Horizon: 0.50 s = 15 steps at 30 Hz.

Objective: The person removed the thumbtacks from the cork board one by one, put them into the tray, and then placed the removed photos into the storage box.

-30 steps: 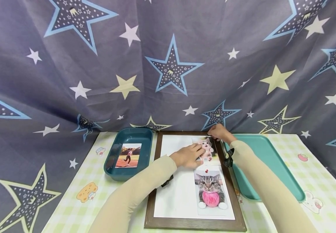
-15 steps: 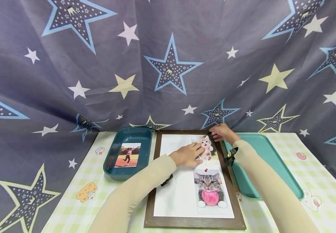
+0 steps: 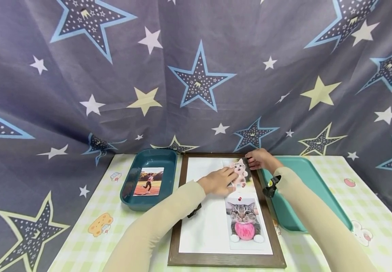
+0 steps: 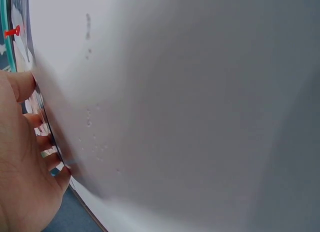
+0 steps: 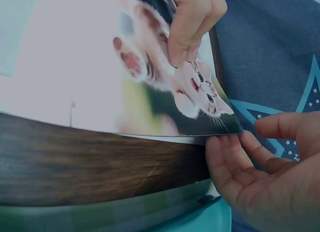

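A kitten photo (image 3: 239, 172) lies at the far right corner of a white board (image 3: 201, 226) in a brown wooden frame. My left hand (image 3: 218, 182) rests on that photo, fingertips pressing its face. At the photo's outer corner is my right hand (image 3: 262, 158); in the right wrist view its fingers (image 5: 225, 157) touch the corner and the frame's edge, the thumb apart. Nearer to me on the board lies a photo of a tabby cat with a pink ball (image 3: 244, 223). A red push pin (image 3: 239, 199) stands at that photo's top edge.
Left of the frame stands a dark teal tray (image 3: 128, 198) holding a photo of a runner (image 3: 149, 181). A lighter green tray (image 3: 332, 204) lies to the right, under the right forearm. A starry curtain (image 3: 196, 124) hangs behind the table.
My right hand has shifted slightly right and down along the photo's outer corner, its fingers now lower at the frame's edge. The left hand has stayed on the kitten photo.
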### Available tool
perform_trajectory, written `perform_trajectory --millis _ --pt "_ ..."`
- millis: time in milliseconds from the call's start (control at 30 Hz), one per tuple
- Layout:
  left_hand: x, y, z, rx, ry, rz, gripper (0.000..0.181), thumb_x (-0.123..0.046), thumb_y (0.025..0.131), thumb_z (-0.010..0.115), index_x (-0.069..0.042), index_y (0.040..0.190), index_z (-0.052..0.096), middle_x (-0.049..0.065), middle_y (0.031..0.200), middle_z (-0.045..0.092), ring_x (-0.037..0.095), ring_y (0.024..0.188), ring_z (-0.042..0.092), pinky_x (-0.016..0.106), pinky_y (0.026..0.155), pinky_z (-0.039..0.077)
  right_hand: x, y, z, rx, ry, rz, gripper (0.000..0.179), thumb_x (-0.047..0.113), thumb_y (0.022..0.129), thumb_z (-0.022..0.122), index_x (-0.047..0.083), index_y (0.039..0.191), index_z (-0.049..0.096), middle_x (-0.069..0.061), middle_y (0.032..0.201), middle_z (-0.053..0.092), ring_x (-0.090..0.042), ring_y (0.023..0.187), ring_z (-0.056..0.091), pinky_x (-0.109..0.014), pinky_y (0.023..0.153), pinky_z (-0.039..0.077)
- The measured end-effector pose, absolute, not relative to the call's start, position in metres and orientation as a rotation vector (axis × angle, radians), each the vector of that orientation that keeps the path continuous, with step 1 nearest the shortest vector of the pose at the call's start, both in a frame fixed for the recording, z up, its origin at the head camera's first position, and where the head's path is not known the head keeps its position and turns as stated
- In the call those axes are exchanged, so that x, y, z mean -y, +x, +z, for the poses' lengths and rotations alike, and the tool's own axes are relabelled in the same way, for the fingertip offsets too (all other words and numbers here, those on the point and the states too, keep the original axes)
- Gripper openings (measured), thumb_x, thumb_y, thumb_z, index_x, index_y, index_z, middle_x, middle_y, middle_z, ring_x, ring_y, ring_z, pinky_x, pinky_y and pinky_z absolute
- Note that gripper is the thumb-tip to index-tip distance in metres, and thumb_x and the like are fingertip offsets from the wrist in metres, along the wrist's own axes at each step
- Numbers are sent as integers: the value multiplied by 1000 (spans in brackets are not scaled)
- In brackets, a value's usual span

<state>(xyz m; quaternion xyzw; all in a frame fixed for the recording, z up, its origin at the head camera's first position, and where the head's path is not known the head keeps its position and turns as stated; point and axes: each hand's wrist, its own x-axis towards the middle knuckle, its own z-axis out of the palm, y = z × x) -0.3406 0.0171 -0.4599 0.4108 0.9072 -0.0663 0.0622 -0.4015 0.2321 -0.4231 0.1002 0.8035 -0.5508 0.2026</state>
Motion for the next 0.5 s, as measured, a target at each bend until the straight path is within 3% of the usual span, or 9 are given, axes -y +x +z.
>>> perform_trajectory --millis 167,367,500 --pt "-17 -339 -459 -2741 1251 -193 61 -44 107 37 -14 160 32 9 166 29 26 156 25 32 128 20 -235 -397 -424 -2203 288 -1557 52 14 105 45 -9 151 38 -25 130 56 -32 107 64 -47 106 53" --pt "-17 -341 -461 -2742 1249 -194 61 -45 107 36 -15 160 31 8 167 28 25 156 24 32 129 19 -239 -394 -421 -2147 316 -1563 51 13 104 49 -9 149 38 -15 108 63 -21 85 68 -42 98 58" --pt "-18 -343 -462 -2750 1243 -188 59 -45 107 38 -18 159 33 7 166 30 24 155 26 32 128 22 -242 -391 -419 -2106 329 -1560 48 12 103 50 -9 145 42 -11 97 65 -18 79 68 -40 95 59"
